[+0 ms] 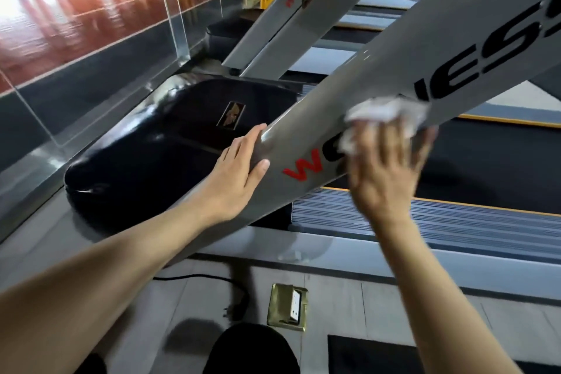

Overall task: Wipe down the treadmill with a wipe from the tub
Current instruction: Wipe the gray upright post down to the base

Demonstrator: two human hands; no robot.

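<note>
Grey treadmill upright [379, 70] under wipe [385, 112], glass wall [91, 24] beside.

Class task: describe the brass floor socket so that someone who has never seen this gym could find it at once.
Start at the grey treadmill upright with the red and black lettering that the right hand is wiping with a white wipe. Look straight down to the grey floor in front of the treadmill. There a square brass floor socket sits with its lid open, right of the black power cable, the only gold-coloured thing on that floor.
</note>
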